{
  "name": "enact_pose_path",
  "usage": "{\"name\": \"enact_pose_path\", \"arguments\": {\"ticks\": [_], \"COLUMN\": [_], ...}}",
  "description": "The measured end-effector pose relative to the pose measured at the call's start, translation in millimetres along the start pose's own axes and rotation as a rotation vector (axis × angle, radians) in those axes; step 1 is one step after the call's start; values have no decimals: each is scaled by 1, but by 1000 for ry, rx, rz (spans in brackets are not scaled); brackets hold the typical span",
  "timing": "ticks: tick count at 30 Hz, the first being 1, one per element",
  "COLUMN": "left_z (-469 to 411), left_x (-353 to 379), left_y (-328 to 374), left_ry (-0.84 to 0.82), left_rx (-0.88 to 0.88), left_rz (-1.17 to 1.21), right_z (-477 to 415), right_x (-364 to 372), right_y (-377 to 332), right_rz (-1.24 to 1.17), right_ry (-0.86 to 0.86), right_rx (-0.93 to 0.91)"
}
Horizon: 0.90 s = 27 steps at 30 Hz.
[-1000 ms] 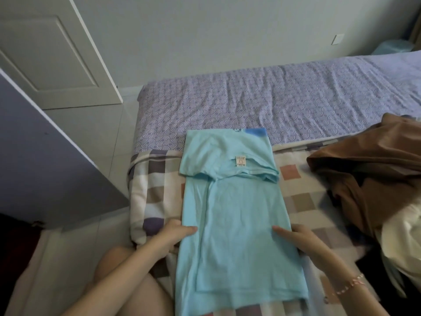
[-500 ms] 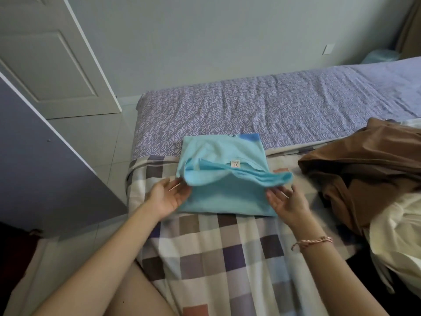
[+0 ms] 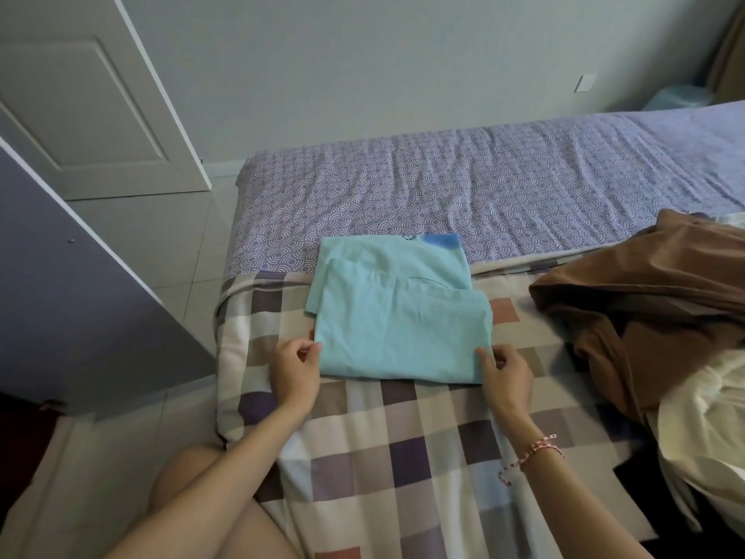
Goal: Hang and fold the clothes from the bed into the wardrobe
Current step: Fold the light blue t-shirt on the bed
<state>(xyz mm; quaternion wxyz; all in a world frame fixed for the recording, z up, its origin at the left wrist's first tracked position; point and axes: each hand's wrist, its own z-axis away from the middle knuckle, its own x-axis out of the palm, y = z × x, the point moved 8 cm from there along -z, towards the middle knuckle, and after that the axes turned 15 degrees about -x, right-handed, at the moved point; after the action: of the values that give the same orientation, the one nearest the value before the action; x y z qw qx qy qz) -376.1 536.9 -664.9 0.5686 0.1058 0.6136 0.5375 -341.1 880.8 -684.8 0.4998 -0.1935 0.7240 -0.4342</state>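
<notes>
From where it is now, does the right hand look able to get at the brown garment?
Probably yes, once it lets go: the right hand pinches a corner of the folded blue shirt, and only bare checked blanket lies between it and the brown garment.

Home bedroom, bed (image 3: 443, 195), wardrobe door (image 3: 80, 276)

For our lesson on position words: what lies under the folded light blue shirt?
The light blue shirt lies on the checked blanket, its far edge over the purple patterned sheet. Anything directly beneath it is covered.
</notes>
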Motion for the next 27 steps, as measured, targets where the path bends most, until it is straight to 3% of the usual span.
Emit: {"name": "enact_pose_path", "arguments": {"ticks": [2, 4, 10, 14, 19, 22, 24, 27], "left_z": [4, 3, 6, 13, 37, 63, 54, 9], "left_x": [-9, -9, 9, 11, -25, -56, -67, -59], "left_y": [-1, -21, -45, -42, -33, -30, -17, 31], "left_ry": [27, -12, -321, -468, -708, -907, -858, -615], "left_rx": [-16, -169, -348, -563, -508, -490, -425, -350], "left_rz": [123, 223, -91, 10, -275, -413, -342, 38], "right_z": [2, 4, 11, 10, 32, 61, 60, 14], "right_x": [-4, -4, 13, -2, -43, -59, -61, -42], "right_y": [-7, -1, 6, -4, -30, -40, -49, -63], "right_rz": [-123, -201, -245, -287, -278, -470, -633, -793], "right_ry": [65, 101, -282, -244, -337, -489, -469, -303], "right_rx": [-10, 59, 202, 291, 309, 394, 478, 560]}}
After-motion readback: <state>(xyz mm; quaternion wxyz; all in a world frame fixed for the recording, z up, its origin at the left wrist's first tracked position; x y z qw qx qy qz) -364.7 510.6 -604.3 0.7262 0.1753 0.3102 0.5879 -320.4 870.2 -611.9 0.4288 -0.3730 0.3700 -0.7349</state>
